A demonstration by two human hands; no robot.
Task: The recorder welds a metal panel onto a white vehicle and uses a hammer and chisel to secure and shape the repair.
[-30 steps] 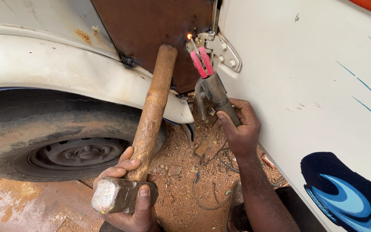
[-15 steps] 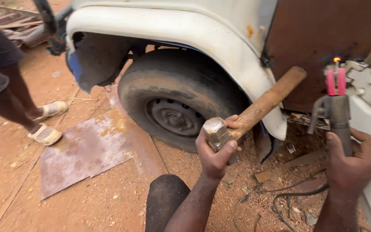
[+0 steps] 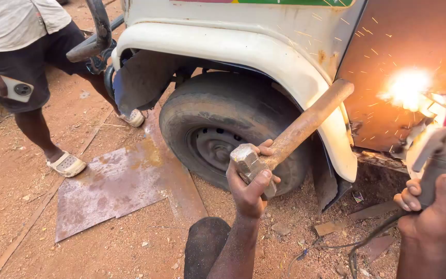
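My left hand (image 3: 250,185) grips a hammer (image 3: 292,135) by its steel head end, the wooden handle pointing up and right toward the white wheel arch (image 3: 264,57). My right hand (image 3: 434,214) is closed on a welding electrode holder (image 3: 442,147) with a red tip. A bright arc with flying sparks (image 3: 406,88) burns at the holder's tip, against a rusty brown panel (image 3: 414,46) of the white vehicle. My dark knee (image 3: 205,247) shows at the bottom.
A dusty truck tyre (image 3: 218,134) stands behind the hammer. A rusty metal sheet (image 3: 120,186) lies on the red dirt. Another person (image 3: 27,46) in sandals stands at the upper left holding a phone. A cable (image 3: 360,245) and scrap pieces lie near the wheel.
The view has swung left and back, showing more ground and the standing person. The electrode now burns with a bright arc and sparks. Both hands keep their grips.
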